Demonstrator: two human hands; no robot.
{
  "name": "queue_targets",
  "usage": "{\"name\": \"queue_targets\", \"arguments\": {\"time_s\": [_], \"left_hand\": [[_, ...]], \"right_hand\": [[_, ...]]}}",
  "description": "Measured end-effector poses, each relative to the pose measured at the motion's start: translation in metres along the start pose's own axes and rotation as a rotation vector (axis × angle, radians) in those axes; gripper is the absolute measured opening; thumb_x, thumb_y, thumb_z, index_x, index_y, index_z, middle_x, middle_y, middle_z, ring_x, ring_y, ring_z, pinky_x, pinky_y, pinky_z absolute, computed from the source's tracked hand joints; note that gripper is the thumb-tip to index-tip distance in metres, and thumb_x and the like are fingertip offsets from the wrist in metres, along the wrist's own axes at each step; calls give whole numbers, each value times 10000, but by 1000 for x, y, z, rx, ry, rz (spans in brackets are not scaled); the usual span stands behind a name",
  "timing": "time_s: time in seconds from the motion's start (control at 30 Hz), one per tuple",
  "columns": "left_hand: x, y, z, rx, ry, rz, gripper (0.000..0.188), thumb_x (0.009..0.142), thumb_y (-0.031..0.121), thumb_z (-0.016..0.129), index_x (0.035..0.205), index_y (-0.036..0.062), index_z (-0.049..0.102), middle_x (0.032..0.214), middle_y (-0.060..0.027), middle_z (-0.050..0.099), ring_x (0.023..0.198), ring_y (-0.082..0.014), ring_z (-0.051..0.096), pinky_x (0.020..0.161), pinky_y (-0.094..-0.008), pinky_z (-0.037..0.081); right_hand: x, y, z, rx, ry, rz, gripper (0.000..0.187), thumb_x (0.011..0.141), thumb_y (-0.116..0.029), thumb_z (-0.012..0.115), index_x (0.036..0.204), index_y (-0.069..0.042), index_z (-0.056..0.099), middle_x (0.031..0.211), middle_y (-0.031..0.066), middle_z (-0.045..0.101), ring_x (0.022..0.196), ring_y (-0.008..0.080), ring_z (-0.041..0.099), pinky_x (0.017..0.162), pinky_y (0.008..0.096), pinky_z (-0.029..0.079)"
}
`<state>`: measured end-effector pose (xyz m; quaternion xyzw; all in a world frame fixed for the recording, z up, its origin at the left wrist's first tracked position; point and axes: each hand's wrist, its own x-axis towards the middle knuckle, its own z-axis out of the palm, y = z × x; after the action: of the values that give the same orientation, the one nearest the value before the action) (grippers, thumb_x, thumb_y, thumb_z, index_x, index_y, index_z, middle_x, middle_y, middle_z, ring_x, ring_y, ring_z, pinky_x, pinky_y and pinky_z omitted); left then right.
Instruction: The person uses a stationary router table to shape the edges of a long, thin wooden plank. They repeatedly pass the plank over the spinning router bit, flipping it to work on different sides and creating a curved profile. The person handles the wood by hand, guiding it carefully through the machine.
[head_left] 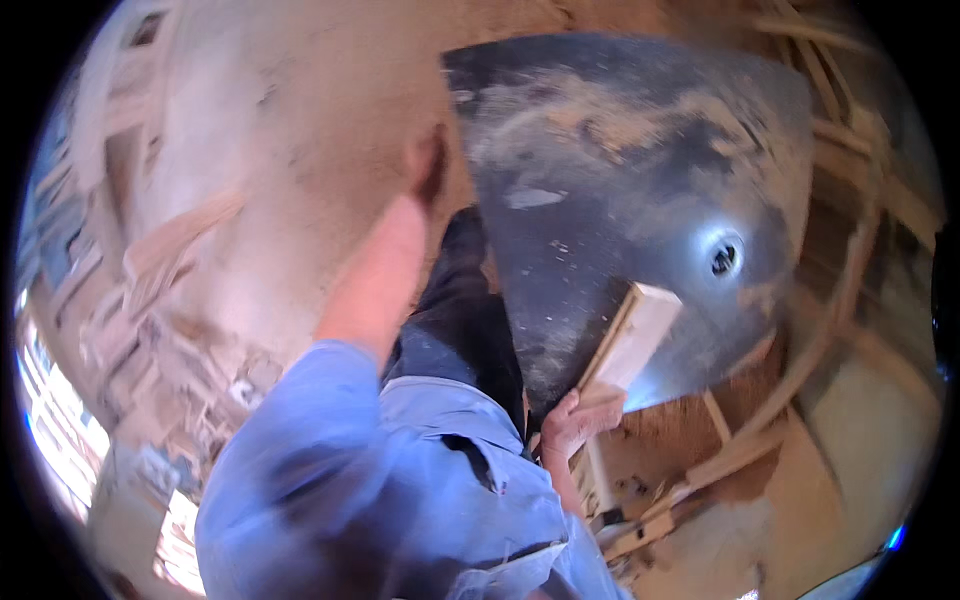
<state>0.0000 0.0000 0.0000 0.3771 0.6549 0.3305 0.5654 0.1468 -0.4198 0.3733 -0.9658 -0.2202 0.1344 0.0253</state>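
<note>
Now, over on the far left, loose pale-brown pieces of timber (150,320) crowd the side, their ragged edges bordering the dusty brown floor (300,130), and that floor gives a broad stretch of room right up to the dark panel. Into that room goes the left arm, bare below its light-blue sleeve (345,385), reaching forward and up at a slant, the left hand (428,165) just beside the panel's left edge; it's blurred, so I can't tell whether the fingers are spread or together. Next comes the broad, dark grey, dust-streaked panel (620,150) itself, its left edge running down past the black trousers (455,320). At its near edge, here's the right hand (578,420), held low and close to the body, fingers and thumb clamped around the lower end of a pale, rectangular wooden board (635,345). That board tilts up and rightward over the panel; contact between them I can't make out. Further right, a white glowing ring with a dark centre (723,258) sits on the panel, and beyond its right edge, long brown wooden strips (855,265) narrow the room.
</note>
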Motion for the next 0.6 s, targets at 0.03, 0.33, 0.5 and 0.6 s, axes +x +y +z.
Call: {"name": "queue_targets", "arguments": {"time_s": [0.03, 0.33, 0.5, 0.6], "left_hand": [[21, 7, -1, 1, 7, -5, 347, 1061, 277, 691, 1302, 34, 747, 1121, -44, 776, 938, -199, 705, 827, -378, 579], [100, 85, -3, -196, -227, -308, 319, 1067, 264, 683, 1284, 39, 747, 1124, -46, 780, 958, -203, 713, 852, -371, 572], [112, 115, 5, -218, -288, -343, 304, 1071, 258, 679, 1273, 43, 748, 1126, -47, 782, 968, -204, 717, 866, -366, 568], [109, 129, 13, -235, -324, -362, 295, 1072, 254, 676, 1267, 45, 748, 1127, -47, 783, 975, -206, 720, 874, -364, 566]], "right_hand": [[0, 3, 4, -47, 17, -12, 950, 935, -238, 673, 1637, 162, 173, 1594, 412, 289, 1473, 556, 297, 1264, 614, 216], [12, 0, 5, -10, 74, 10, 1059, 844, -242, 742, 1630, 158, 156, 1510, 365, 365, 1353, 537, 378, 1192, 635, 292], [9, -4, 4, 18, 94, -8, 1010, 873, -249, 718, 1630, 157, 187, 1514, 390, 373, 1371, 549, 380, 1210, 634, 271], [8, -7, 4, 41, 108, 15, 998, 877, -238, 726, 1631, 150, 201, 1509, 383, 384, 1369, 545, 385, 1210, 632, 281]]}}
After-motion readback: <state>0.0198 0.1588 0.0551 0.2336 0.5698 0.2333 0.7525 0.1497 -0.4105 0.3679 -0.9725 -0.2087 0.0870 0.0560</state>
